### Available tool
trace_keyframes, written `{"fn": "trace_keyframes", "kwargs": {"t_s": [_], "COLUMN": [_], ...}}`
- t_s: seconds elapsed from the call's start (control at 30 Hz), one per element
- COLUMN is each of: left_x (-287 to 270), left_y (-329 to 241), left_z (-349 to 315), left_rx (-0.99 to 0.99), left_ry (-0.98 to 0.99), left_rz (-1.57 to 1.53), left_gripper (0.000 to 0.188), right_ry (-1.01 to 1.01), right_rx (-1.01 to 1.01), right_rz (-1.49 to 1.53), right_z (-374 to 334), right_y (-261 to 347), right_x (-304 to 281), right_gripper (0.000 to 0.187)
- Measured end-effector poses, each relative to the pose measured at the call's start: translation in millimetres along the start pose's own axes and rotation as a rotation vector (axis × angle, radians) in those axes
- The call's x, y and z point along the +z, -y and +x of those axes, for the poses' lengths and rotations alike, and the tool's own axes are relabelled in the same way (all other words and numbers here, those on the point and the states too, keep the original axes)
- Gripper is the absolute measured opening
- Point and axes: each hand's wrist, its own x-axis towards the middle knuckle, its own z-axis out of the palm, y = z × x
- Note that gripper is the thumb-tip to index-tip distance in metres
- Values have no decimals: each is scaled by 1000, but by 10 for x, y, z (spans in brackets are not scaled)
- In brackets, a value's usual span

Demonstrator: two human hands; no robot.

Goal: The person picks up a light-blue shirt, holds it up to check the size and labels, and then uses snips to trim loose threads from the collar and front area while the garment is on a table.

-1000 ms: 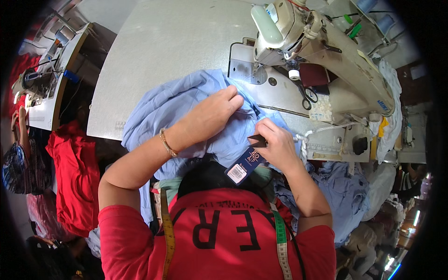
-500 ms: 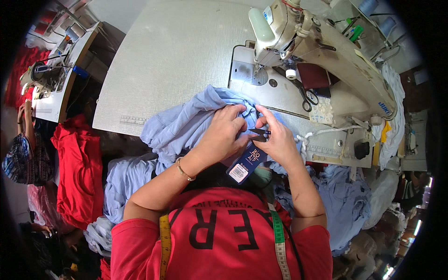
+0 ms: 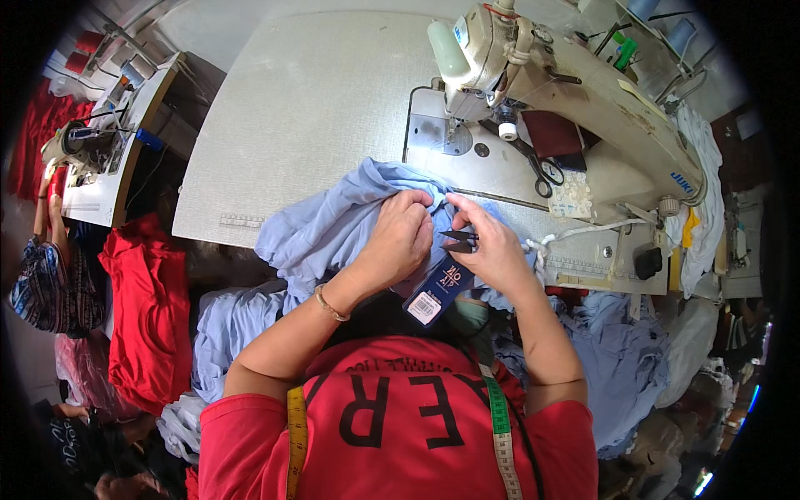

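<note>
A light blue garment (image 3: 321,212) lies bunched over the front edge of the sewing table. My left hand (image 3: 402,237) is closed on a fold of it, fingers bent into the cloth. In my right hand (image 3: 493,250) are black thread snips (image 3: 457,242), their blades apart and pointing toward my left hand. The right fingertips also touch the cloth near its upper edge. A dark blue hang tag (image 3: 435,292) with a white barcode sticker hangs below the snips. What lies right between the fingers is too small to make out.
The sewing machine (image 3: 575,100) stands beyond my hands, its needle over the metal plate. Black-handled scissors (image 3: 542,171) lie under its arm by a dark red cloth piece (image 3: 552,133). Blue garments (image 3: 612,367) hang at the right. At the left, a person works beside red garments (image 3: 148,317).
The snips' blades stand wider apart than before. My hands have stayed at nearly the same spot on the cloth, while the whole view has shifted slightly.
</note>
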Motion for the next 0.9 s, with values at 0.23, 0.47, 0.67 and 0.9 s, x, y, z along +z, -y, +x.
{"fn": "trace_keyframes", "kwargs": {"t_s": [0.23, 0.47, 0.67, 0.9], "left_x": [-14, -11, -5, -15], "left_y": [-1, -2, -1, -8], "left_z": [-12, -15, -15, -20], "left_rx": [34, 48, 43, 47], "left_ry": [-12, -13, -15, -9], "left_rz": [15, 28, 14, 6], "left_gripper": [7, 7, 8, 7], "right_ry": [133, -57, -120, -136], "right_rx": [-45, -19, -25, -9], "right_rz": [63, -218, -341, -370], "right_z": [-14, -78, -50, -47], "right_y": [54, 287, 308, 312], "right_x": [-185, -84, 41, 75], "right_gripper": [40, 25, 20, 16]}}
